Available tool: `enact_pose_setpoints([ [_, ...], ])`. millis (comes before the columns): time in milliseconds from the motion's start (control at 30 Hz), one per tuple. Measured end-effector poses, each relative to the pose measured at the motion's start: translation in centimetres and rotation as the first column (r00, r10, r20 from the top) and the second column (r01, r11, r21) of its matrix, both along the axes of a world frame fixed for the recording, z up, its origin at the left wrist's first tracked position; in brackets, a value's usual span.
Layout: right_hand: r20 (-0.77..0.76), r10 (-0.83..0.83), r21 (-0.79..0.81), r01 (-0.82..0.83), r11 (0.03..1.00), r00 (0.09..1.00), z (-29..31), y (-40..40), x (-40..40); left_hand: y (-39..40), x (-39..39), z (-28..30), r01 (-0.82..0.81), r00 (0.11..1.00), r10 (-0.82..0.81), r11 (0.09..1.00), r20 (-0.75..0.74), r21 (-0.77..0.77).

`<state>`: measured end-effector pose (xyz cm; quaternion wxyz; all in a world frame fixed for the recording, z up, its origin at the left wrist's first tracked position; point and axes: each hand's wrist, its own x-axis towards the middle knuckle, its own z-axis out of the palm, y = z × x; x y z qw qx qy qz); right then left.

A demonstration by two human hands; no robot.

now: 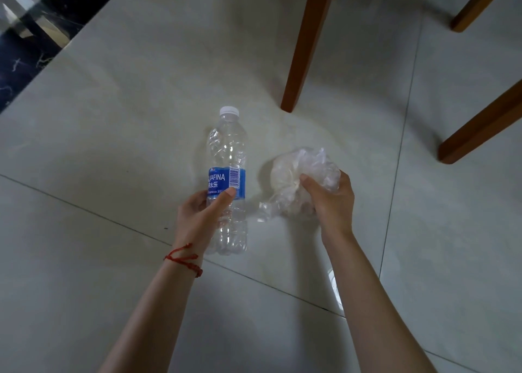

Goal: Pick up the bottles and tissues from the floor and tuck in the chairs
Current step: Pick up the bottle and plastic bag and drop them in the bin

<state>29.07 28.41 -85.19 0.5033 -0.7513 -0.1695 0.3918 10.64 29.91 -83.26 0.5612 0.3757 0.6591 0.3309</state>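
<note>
The left hand (202, 213) is wrapped round the lower half of a clear, ribbed plastic water bottle (228, 158), thumb laid across the bottom edge of its blue label and the other fingers curled behind. The bottle has a white screw cap, looks empty, and points cap-first away from the person, just above or against the pale floor tiles (99, 152); whether it is touching them cannot be told. A knotted red string bracelet (185, 258) circles the left wrist.

The right hand (332, 200) clutches a crumpled bundle of thin clear plastic with white tissue bunched inside (296, 175), fingers closed over its right side and thumb pressed into its middle. The bundle sits just beside the bottle, to its right, apart from it.

Beyond the hands stand three brown wooden chair legs (308, 47), one straight ahead of the bundle and two further right. A black marble strip (36, 47) borders the floor at the upper left.
</note>
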Motion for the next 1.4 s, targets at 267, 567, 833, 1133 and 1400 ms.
enact_pose_setpoints([
  [267, -0.068, 0.044, 0.019, -0.043, 0.999, 0.997, 0.6, 0.5, -0.7, 1.5, -0.9, 0.1, -0.025, 0.999, 0.026, 0.999, 0.025, -0.020],
  [567, -0.071, 0.113, -0.045, -0.116, 0.992, 0.991, 7.3, -0.5, -1.7, 1.0, -2.9, 6.0, -0.079, 0.996, 0.083, 0.991, 0.027, -0.112],
  [833, -0.048, 0.192, -0.089, -0.195, 0.977, 0.980, 15.9, -0.9, -2.8, 1.4, -3.9, 14.0, -0.091, 0.996, 0.092, 0.984, 0.002, -0.155],
  [1133, -0.048, 0.215, -0.099, -0.219, 0.971, 0.975, 28.0, -1.2, -4.3, 0.3, -5.6, 26.4, -0.078, 0.997, 0.081, 0.985, 0.011, -0.157],
  [1400, -0.050, 0.269, -0.082, -0.272, 0.959, 0.962, 39.0, -1.9, -6.5, -1.6, -8.0, 37.7, -0.131, 0.991, 0.135, 0.982, 0.022, -0.132],
])
